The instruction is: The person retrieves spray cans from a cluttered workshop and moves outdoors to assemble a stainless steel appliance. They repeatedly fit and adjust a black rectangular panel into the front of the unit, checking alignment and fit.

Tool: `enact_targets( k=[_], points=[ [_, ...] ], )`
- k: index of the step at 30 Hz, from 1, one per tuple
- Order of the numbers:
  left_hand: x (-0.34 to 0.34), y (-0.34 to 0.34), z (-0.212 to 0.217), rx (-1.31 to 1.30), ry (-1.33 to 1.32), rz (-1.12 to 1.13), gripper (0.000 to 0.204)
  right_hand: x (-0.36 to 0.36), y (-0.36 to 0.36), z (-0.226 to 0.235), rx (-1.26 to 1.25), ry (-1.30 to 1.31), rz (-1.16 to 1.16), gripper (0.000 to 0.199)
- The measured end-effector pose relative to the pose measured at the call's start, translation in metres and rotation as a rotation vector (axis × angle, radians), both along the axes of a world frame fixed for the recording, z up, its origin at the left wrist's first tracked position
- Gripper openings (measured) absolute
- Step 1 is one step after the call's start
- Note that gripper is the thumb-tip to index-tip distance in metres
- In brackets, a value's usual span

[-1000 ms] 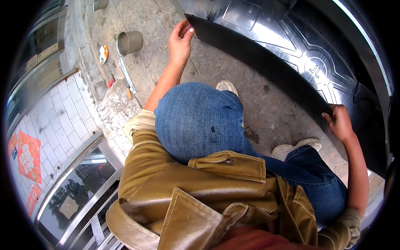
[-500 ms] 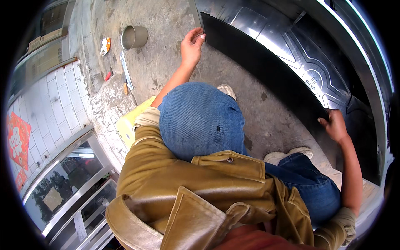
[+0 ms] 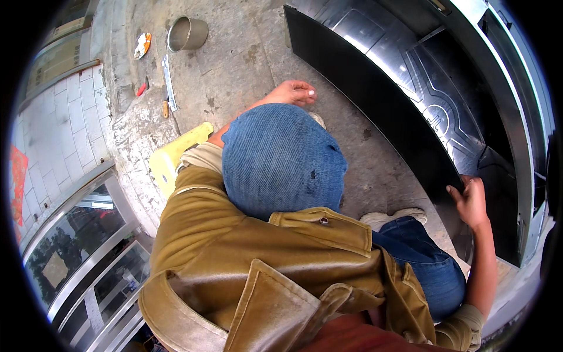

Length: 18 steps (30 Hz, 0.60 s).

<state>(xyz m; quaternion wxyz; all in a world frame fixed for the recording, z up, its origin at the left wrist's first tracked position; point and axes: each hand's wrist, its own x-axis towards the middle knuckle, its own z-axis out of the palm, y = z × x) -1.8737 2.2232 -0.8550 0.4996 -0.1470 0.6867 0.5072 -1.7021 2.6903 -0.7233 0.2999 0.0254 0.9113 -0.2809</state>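
A long black panel (image 3: 375,94) stands on edge along the front of a metal cabinet (image 3: 481,53). My right hand (image 3: 471,200) grips the panel's upper edge towards its near end, with the thumb on the side facing me and the fingers partly hidden behind. My left hand (image 3: 295,92) is apart from the panel, above the floor just beyond my knee. Its fingers are loosely bent and nothing shows in them. Behind the panel lies the cabinet's shiny sheet-metal inside (image 3: 434,117), pressed with raised lines.
On the concrete floor (image 3: 234,53) to the left are a grey bucket (image 3: 189,33), an orange-and-white wrapper (image 3: 142,46), a metal ruler (image 3: 169,82), a small red object (image 3: 141,90) and a wooden-handled tool (image 3: 166,110). A yellow plastic stool (image 3: 176,152) sits beside my left forearm.
My left hand has left the far end of the panel and drawn back towards my knee. The right hand keeps its hold on the panel. The whole view has shifted slightly.
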Motion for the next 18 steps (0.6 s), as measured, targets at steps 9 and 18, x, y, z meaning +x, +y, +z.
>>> enact_targets(
  k=[9,18],
  points=[
    [0.029,0.053,0.025,0.555,-0.221,-0.343,0.090,0.018,0.003,0.081,0.048,0.068,-0.209,0.026],
    [-0.033,0.109,0.153,0.585,0.125,-0.540,0.067,-0.017,-0.027,0.159,-0.046,0.525,-0.089,0.015]
  ],
)
